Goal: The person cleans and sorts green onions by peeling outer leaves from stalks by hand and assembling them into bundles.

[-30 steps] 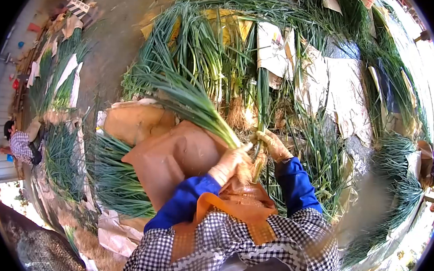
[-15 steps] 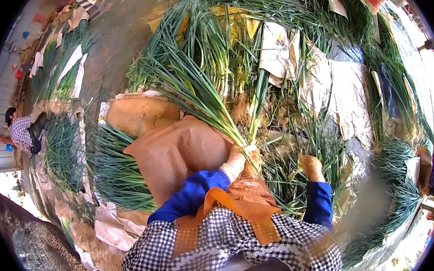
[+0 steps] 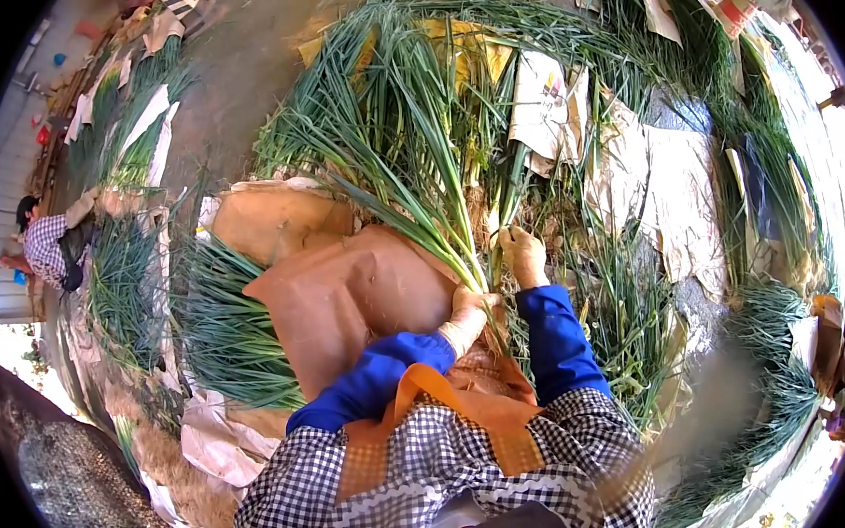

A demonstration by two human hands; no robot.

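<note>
My left hand (image 3: 471, 311) is wrapped round the pale lower stalks of a bunch of green onions (image 3: 454, 229), whose leaves fan up and to the left. Just right of it, my right hand (image 3: 523, 257) has its fingers pinched at a green onion stalk (image 3: 513, 192) beside the bunch. The roots below my left hand are partly hidden. A brown apron sheet (image 3: 353, 294) covers my lap on the left. More green onions (image 3: 385, 87) lie beyond the hands, with roots towards me.
Green onions (image 3: 239, 335) lie in a pile left of my lap. Pale sacks (image 3: 683, 198) cover ground at the right, near loose leaves (image 3: 622, 325). A person in a checked top (image 3: 46, 246) sits at the far left. Another row of green onions (image 3: 775, 353) lies far right.
My right hand was at the stalks, moved away to the right with curled fingers, and is now back beside the bunch. The bunch in my left hand has swung more upright.
</note>
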